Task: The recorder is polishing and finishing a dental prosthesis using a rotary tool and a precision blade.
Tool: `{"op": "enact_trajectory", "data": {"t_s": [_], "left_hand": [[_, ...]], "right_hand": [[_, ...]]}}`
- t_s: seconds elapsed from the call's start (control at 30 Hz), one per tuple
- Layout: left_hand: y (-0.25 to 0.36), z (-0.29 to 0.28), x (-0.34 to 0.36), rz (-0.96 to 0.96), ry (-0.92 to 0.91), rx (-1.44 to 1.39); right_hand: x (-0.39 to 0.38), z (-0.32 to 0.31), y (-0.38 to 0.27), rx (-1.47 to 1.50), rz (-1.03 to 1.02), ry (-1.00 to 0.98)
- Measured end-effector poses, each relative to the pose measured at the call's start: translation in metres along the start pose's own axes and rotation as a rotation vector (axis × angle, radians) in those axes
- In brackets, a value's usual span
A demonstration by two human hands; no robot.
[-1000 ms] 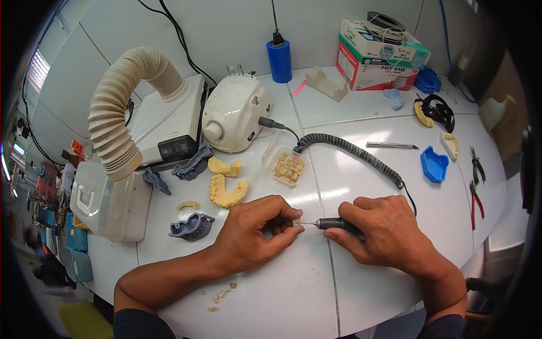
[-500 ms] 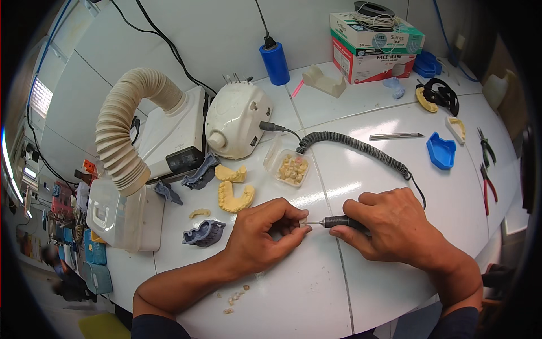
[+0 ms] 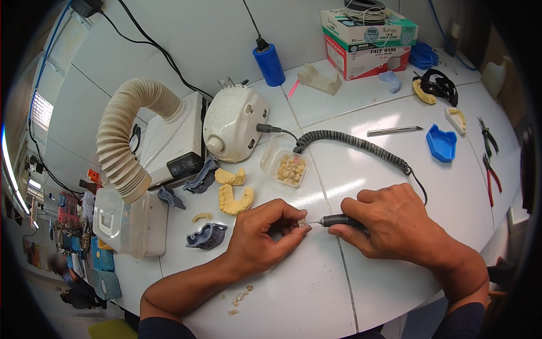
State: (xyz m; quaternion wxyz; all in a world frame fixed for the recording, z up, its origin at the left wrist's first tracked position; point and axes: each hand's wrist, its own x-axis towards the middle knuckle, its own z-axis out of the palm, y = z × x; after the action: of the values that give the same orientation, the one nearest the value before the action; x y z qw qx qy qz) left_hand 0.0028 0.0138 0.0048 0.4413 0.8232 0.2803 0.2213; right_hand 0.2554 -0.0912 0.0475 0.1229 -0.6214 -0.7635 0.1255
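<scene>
Low at centre, my left hand [image 3: 261, 237] pinches a small pale piece [image 3: 302, 222], probably a tooth, between thumb and fingertips. My right hand [image 3: 378, 220] is wrapped round a dark rotary handpiece [image 3: 336, 221], whose thin metal tip touches or nearly touches that piece. A coiled cord [image 3: 350, 144] runs from a white control unit [image 3: 236, 121]. Above my left hand lie cream dental models [image 3: 236, 203], grey models [image 3: 206, 237] and a clear box of several small teeth [image 3: 291, 169]. Several loose pale bits [image 3: 249, 288] lie below it.
A suction hose [image 3: 121, 130] arches at left above a lidded plastic box [image 3: 130, 223]. At the back stand a blue cylinder [image 3: 269, 65] and stacked boxes [image 3: 367, 56]. Pliers [image 3: 490, 183], a metal knife [image 3: 395, 130] and blue trays [image 3: 440, 143] are rightward. A person [image 3: 73, 282] is in the far left background.
The view has shifted, so the bench appears moved and slightly turned. Both hands keep their grips on the piece and handpiece; my right hand has risen a little on the handpiece's side.
</scene>
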Motion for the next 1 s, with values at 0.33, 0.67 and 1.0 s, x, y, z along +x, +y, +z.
{"op": "enact_trajectory", "data": {"t_s": [0.33, 0.67, 1.0], "left_hand": [[0.0021, -0.0013, 0.0007, -0.011, -0.019, -0.003], [0.0008, -0.0018, -0.0003, 0.005, -0.017, -0.021], [0.0002, -0.0018, -0.0002, -0.012, -0.031, -0.022]], "right_hand": [[0.0010, -0.0004, 0.0013, 0.000, -0.002, -0.024], [0.0010, -0.0024, 0.0008, 0.004, -0.004, -0.014], [0.0009, -0.0008, 0.0010, 0.001, -0.009, -0.002]]}}
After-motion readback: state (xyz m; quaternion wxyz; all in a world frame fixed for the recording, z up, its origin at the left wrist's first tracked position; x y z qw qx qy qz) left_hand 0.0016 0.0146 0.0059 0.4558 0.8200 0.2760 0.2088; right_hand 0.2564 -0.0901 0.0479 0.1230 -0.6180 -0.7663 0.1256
